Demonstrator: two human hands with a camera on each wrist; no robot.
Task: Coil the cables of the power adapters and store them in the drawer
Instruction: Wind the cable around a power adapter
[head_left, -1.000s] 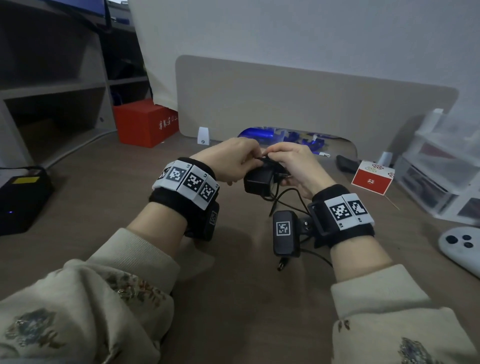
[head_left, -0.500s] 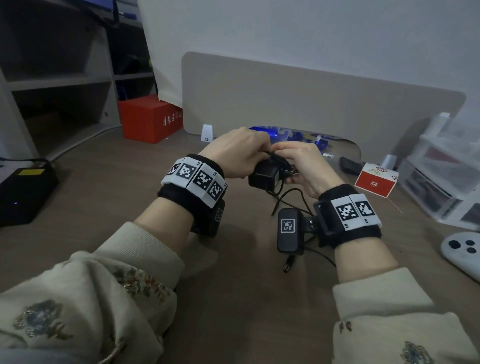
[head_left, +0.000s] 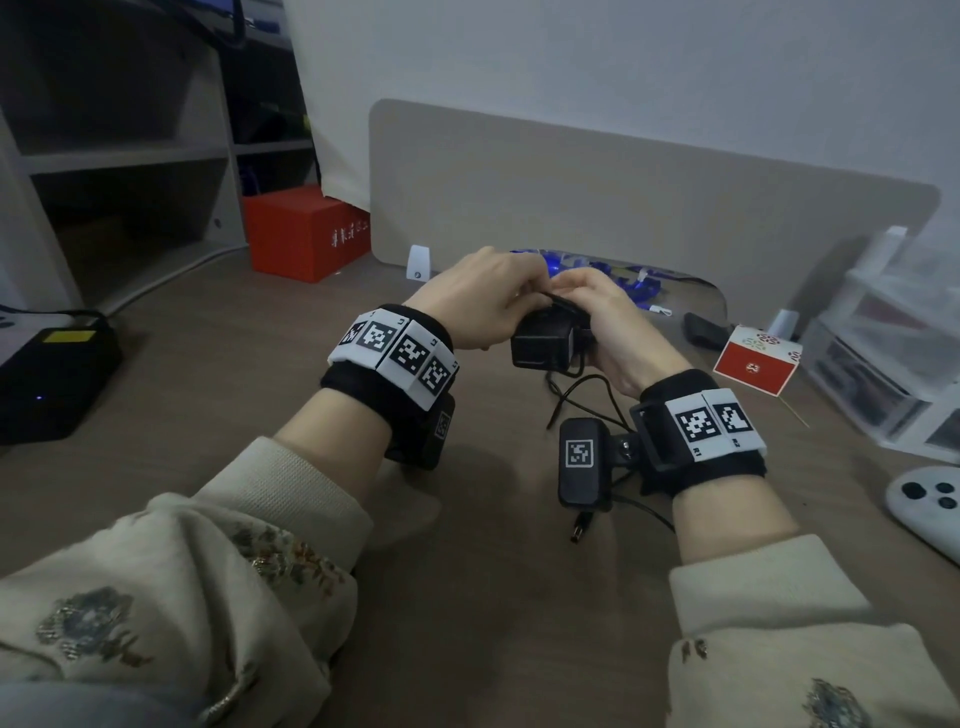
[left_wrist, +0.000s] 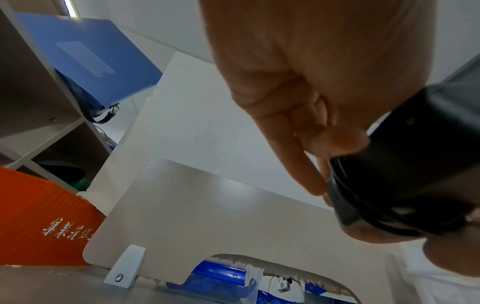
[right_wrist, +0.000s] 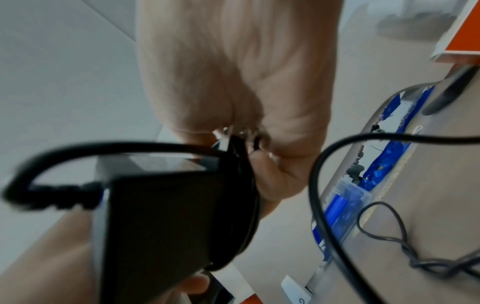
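Above the middle of the brown desk, the left hand grips the boxy black plastic power adapter; the right hand pinches its thin black cable against it. The block looks rigid and graspable; the limp, springy cord needs pinching at each loop.

Black adapter & cable, red box, beige floral-embroidered sleeves.

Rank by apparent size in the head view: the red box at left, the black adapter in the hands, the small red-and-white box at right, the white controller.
1. Red box.
2. Adapter, small box: look alike, unranked.
Controller: cut off by the frame edge and nearer the camera, so unranked.
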